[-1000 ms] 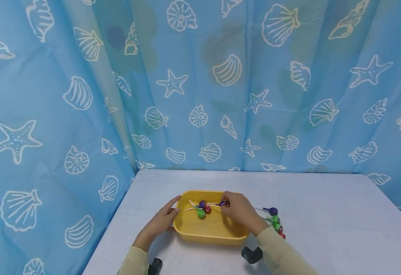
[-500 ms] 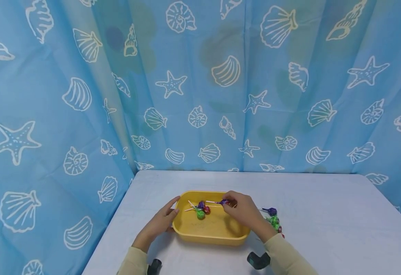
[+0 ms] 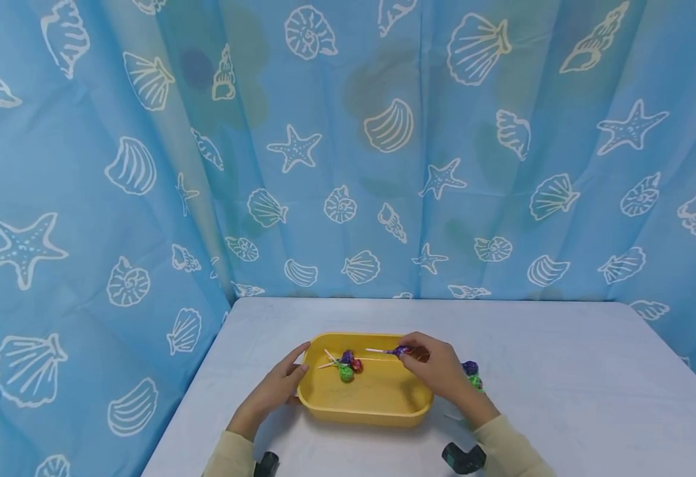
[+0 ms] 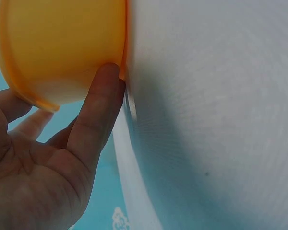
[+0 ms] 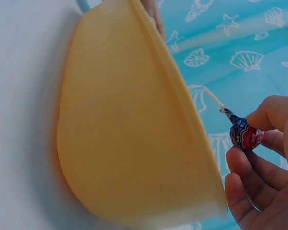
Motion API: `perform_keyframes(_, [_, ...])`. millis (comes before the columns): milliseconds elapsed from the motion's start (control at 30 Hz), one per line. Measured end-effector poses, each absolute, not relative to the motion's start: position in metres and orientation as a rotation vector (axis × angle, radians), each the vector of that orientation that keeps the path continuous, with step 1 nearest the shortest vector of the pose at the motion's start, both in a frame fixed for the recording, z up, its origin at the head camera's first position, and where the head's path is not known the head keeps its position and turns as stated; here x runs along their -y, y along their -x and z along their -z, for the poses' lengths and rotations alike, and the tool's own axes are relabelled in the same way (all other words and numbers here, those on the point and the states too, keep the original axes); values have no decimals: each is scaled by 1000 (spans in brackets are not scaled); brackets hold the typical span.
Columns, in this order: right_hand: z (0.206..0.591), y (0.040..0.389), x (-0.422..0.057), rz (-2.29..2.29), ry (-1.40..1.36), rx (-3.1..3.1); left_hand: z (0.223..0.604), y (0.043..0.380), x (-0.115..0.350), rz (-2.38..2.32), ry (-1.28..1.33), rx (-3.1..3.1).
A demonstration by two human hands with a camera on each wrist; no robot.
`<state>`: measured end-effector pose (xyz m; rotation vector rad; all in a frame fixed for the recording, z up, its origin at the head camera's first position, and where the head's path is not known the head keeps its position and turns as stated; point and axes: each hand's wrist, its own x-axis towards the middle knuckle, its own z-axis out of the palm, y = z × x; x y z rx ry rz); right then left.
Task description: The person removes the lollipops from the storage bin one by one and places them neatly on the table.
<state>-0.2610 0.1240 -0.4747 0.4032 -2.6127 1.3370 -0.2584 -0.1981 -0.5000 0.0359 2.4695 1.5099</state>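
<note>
Delicately, the right hand pinches a wrapped lollipop above the yellow tray's right end.
Left hand, fingers extended, touches the tray's left end; a light pinch should prevent slipping.

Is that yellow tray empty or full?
Partly filled: in the head view, a green lollipop, a purple lollipop and a red lollipop lie bunched in the yellow tray, most of its floor bare.

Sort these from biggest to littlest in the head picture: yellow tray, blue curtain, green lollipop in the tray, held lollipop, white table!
Blue curtain
White table
Yellow tray
Last: green lollipop and held lollipop, too alike to rank; the held one's partly hidden.
</note>
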Motion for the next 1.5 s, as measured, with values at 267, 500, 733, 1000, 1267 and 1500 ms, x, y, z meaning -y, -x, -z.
perform_keyframes(267, [476, 260, -142, -1371, -338, 2606, 497, 257, 198, -1511, -30, -2460])
perform_keyframes(500, [474, 254, -158, -1410, -287, 2596, 497, 258, 198, -1516, -41, -2447])
perform_keyframes(733, [478, 253, -176, -1365, -269, 2592, 497, 259, 199, -1516, -41, -2455])
perform_keyframes(1000, [484, 249, -201, -1268, -239, 2604, 500, 258, 199, -1517, -46, -2453])
perform_keyframes(1267, [487, 250, -224, -1182, -245, 2597, 500, 260, 200, -1510, -39, -2459])
perform_keyframes(1500, [489, 249, -239, -1157, -227, 2611, 498, 258, 199, -1506, -42, -2456])
